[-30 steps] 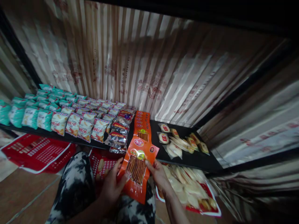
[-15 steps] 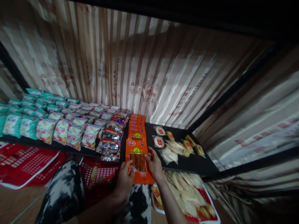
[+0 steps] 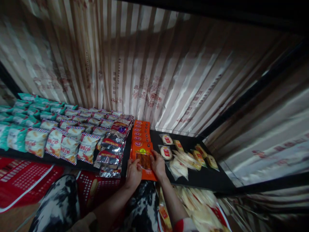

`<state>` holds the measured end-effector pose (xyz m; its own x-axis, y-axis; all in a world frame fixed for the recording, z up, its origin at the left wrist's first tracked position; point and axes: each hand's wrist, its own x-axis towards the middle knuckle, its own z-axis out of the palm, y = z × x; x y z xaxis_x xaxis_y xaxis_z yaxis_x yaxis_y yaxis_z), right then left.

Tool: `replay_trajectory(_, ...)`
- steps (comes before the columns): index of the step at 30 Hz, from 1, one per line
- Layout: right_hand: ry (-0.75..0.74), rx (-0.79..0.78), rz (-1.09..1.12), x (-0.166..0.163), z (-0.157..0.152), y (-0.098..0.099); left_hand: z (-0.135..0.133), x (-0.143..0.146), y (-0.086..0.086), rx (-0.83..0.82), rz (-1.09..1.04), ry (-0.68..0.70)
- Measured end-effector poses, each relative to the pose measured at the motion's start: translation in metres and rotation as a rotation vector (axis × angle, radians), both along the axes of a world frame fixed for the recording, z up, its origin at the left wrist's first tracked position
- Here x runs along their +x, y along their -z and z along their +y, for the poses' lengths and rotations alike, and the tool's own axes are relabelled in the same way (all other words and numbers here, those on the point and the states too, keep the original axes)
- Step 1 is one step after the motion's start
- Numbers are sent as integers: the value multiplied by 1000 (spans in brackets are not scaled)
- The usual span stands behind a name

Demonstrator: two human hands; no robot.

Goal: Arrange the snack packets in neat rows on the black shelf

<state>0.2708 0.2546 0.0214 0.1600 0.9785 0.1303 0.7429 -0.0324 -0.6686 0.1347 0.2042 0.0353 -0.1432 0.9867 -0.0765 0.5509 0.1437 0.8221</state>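
An orange snack packet point(image 3: 143, 150) with brown sticks showing through its window lies at the front of a row of matching orange packets point(image 3: 141, 130), overlapping them. My left hand point(image 3: 134, 172) grips its left edge with curled fingers. On the opposite edge, my right hand point(image 3: 158, 165) holds it between thumb and fingers. Dark silver-and-red packets point(image 3: 110, 158) lie in an overlapping column just left of the orange row. To the right are round white pastries point(image 3: 166, 152) in clear wrappers.
Striped white-and-blue snack bags point(image 3: 88, 146) and teal bags point(image 3: 16, 137) fill the left of the black shelf point(image 3: 205, 177). Red baskets point(image 3: 21, 180) stand below its front edge; wrapped flat pastries point(image 3: 193, 203) are heaped below right. A pleated curtain point(image 3: 145, 64) hangs behind.
Both hands have slid the orange packet back, so it covers more of the row behind it. The view has shifted slightly.
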Motion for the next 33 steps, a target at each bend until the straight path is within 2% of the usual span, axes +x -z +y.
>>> replay_trajectory(10,51,-123,-270,-10,2,-3,6,3,0,-102,70,30)
replay_trajectory(13,55,-55,-398,-15,3,-7,5,3,1,-111,93,36)
replay_trajectory(15,-1,23,-454,-20,6,-9,5,3,2,-101,103,40)
replay_trajectory(18,-109,51,-441,-31,15,-9,5,3,0,-90,111,39)
replay_trajectory(24,-179,-109,-410,-43,28,-4,-6,2,-8,-36,193,24)
replay_trajectory(28,-167,-115,-412,-45,29,-2,-23,1,-1,54,274,46)
replay_trajectory(33,-163,-131,-410,-50,31,0,-36,-1,8,162,254,115)
